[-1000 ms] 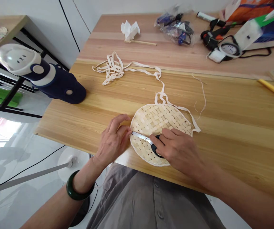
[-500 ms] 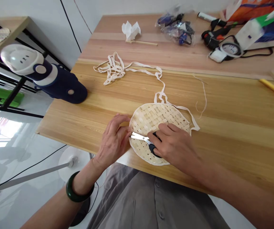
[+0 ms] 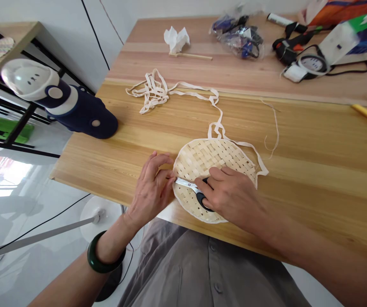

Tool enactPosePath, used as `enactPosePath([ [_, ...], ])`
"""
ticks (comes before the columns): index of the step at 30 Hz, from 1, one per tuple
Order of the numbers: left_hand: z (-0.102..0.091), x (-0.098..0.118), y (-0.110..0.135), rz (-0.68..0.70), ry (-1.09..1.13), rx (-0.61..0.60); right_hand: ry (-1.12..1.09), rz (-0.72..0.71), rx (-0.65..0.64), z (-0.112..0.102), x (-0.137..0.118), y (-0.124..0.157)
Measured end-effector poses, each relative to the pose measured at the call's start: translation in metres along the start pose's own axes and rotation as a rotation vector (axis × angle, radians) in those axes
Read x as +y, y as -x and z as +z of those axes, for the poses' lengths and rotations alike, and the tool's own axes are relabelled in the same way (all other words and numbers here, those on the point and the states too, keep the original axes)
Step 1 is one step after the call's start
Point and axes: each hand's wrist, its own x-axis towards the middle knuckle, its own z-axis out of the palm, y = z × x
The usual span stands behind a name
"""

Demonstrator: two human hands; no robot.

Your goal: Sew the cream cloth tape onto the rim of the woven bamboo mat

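Beyond the bamboo weave [image 3: 209, 160], tangled strips [image 3: 151, 96], glue gun [image 3: 285, 49]

**Green bangle, grey shirt, bare hands**

Thick dark green bangle [image 3: 102, 252] on my left wrist, glossy, looks like jade. Grey shirt [image 3: 202, 273], loose cloth, button front, round grey buttons [image 3: 218, 287] down the middle. My left hand [image 3: 151, 192] and right hand [image 3: 231, 200] are bare, forearms too.

Fig.: single head-worn cam, wide-angle, looking fwd & down from just above torso [image 3: 209, 273]; close on L hand [image 3: 151, 192] & R hand [image 3: 231, 200], approx. 6 o'clock of frame; table [image 3: 314, 204] fills 12–3 o'clock, floor [image 3: 20, 200] approx. 9 o'clock.
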Motion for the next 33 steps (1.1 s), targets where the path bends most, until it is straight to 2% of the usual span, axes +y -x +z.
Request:
enactPosePath([
  [11, 0.001, 0.003, 0.002, -0.021, 0.010, 0.000, 0.000, -0.015, 0.068, 0.002, -0.001, 0.000],
  [18, 0.001, 0.006, 0.002, -0.008, -0.017, 0.000, 0.065, -0.024, 0.019, 0.000, 0.000, -0.005],
  [23, 0.000, 0.006, 0.003, -0.008, -0.004, 0.009, 0.089, -0.061, 0.069, 0.003, -0.002, -0.005],
  [26, -0.004, 0.006, 0.002, -0.021, -0.006, 0.062, 0.070, -0.011, 0.081, 0.002, -0.003, -0.003],
  [29, -0.017, 0.005, 0.002, -0.093, -0.056, 0.148, 0.002, 0.053, 0.139, -0.004, 0.005, 0.004],
  [31, -0.029, 0.003, 0.012, -0.185, -0.118, 0.191, -0.019, 0.138, 0.216, -0.007, 0.019, 0.017],
  [33, -0.040, -0.001, 0.038, -0.285, -0.184, 0.239, 0.029, 0.267, 0.293, -0.008, 0.043, 0.038],
])
